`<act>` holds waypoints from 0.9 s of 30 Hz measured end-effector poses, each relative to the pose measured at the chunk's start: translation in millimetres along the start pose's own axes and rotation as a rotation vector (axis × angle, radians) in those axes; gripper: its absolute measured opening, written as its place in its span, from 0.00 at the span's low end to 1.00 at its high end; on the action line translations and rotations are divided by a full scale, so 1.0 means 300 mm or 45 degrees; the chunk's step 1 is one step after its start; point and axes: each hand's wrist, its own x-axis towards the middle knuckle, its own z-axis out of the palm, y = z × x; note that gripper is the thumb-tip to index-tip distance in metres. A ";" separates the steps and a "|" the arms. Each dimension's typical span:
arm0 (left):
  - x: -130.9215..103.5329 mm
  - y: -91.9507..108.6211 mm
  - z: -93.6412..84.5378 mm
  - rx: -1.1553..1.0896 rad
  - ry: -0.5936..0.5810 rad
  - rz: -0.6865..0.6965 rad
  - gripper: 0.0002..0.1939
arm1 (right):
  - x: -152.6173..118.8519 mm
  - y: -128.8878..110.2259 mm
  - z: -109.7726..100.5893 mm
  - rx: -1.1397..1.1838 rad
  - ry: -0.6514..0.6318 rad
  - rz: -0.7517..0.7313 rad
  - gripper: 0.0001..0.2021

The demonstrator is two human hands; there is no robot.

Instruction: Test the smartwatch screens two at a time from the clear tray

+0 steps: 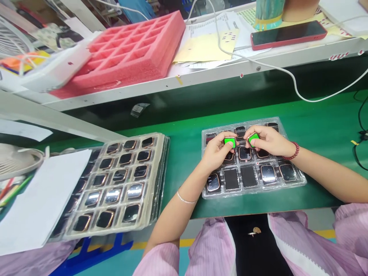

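My left hand (216, 150) is closed on a watch (229, 142) with a bright green screen, its thumb on the glass. A second green-lit watch (253, 139) is gripped between the thumb and fingers of my right hand (266, 140). Both hands are side by side, a little apart, over a clear plastic tray (299, 180). Dark-screened watches sit in the tray, among them one at its front left (213, 182) and one at its front right (288, 172). Two front compartments between them show plain black rectangles. The hands hide part of the back rows.
Stacked trays of watches (156, 180) stand at the left beside white paper (48, 195). Above, a shelf (143, 90) carries a pink foam block (161, 53), papers and a phone (289, 35). A white cable (287, 71) hangs over its edge.
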 end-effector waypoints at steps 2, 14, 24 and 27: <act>0.000 -0.002 0.000 0.010 0.020 0.022 0.17 | 0.004 0.010 0.000 0.027 -0.007 -0.052 0.13; -0.003 -0.001 -0.008 0.081 0.028 -0.058 0.22 | 0.013 0.043 0.009 0.123 -0.051 -0.066 0.21; -0.003 -0.009 -0.009 0.046 0.038 -0.043 0.17 | 0.009 0.024 0.013 0.046 -0.025 -0.109 0.18; -0.002 -0.013 -0.009 0.027 0.044 -0.033 0.17 | 0.005 0.029 0.012 0.010 -0.041 -0.125 0.19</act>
